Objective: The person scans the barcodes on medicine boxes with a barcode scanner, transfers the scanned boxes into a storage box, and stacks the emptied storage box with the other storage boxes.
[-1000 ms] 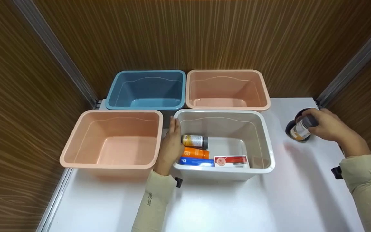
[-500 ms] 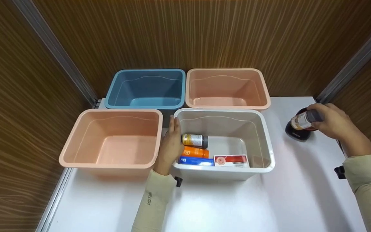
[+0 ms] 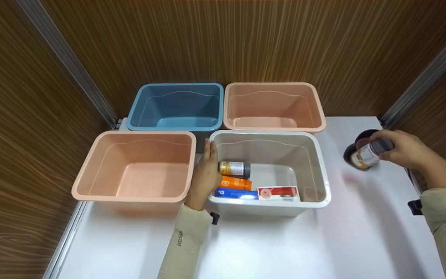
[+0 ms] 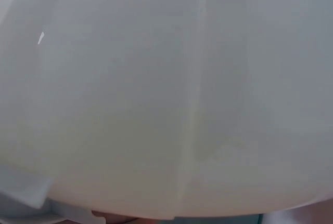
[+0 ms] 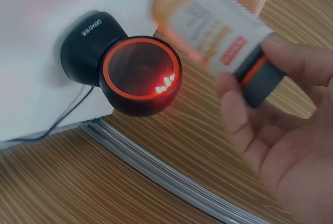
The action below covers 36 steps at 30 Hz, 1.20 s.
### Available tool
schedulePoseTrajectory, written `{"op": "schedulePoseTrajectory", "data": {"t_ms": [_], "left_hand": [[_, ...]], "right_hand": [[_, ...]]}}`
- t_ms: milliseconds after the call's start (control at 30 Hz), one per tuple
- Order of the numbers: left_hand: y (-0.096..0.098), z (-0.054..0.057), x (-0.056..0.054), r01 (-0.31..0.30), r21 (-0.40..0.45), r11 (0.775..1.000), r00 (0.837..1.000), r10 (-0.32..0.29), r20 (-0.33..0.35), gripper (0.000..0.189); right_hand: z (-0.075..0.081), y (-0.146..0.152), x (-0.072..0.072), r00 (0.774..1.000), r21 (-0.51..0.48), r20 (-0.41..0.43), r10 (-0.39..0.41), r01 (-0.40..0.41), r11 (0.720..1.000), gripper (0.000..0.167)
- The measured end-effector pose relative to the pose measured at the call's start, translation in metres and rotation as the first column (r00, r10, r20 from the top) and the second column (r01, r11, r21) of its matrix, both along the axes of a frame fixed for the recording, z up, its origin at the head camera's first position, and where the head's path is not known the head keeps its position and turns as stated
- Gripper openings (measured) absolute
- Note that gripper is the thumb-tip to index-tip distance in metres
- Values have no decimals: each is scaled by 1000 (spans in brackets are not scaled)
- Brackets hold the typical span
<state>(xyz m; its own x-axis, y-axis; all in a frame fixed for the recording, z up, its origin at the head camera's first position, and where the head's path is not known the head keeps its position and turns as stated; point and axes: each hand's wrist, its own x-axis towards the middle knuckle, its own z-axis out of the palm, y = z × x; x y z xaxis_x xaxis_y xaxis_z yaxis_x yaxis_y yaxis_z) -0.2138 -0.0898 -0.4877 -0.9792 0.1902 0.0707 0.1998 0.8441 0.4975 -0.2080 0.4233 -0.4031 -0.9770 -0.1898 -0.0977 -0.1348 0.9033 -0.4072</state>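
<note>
Scanning, it seems: right hand pinching the white-and-orange cylindrical plastic bottle near the black round-headed scanner; left hand straight-fingered against the white plastic bin; next probably calls for squaring it up.

The right hand grips a bottle; the left hand touches a white bin.

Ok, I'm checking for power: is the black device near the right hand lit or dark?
Lit: in the right wrist view, red lights glow inside the orange ring on the black device.
</note>
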Motion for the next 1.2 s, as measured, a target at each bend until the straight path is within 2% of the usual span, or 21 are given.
{"op": "schedulePoseTrajectory", "data": {"t_ms": [100, 200, 500, 767, 900, 1033, 1200], "left_hand": [[0, 0, 0, -8, -16, 1000, 1000, 8, 0, 85], [1, 1, 0, -12, -29, 1000, 1000, 12, 2, 85], [0, 1, 1, -13, -25, 1000, 1000, 13, 3, 84], [0, -2, 2, 8, -12, 1000, 997, -9, -76, 80], [1, -3, 2, 4, -11, 1000, 997, -5, -72, 79], [3, -2, 3, -6, -14, 1000, 999, 5, -51, 78], [5, -1, 3, -8, -27, 1000, 999, 7, -41, 79]], "right_hand": [[4, 0, 0, 1000, 40, 25, 4, -5, 999, 47], [9, -2, -2, 1000, 36, 10, -10, 10, 999, 46], [37, -24, -13, 987, 25, -163, -5, 9, 1000, 50], [66, -60, -21, 963, -24, -271, -6, -1, 1000, 53], [76, -84, -28, 960, -55, -279, 1, -17, 998, 55], [81, -111, -39, 941, -60, -336, 49, -73, 996, 54], [87, -147, -57, 940, -74, -327, 100, -131, 989, 55]]}}
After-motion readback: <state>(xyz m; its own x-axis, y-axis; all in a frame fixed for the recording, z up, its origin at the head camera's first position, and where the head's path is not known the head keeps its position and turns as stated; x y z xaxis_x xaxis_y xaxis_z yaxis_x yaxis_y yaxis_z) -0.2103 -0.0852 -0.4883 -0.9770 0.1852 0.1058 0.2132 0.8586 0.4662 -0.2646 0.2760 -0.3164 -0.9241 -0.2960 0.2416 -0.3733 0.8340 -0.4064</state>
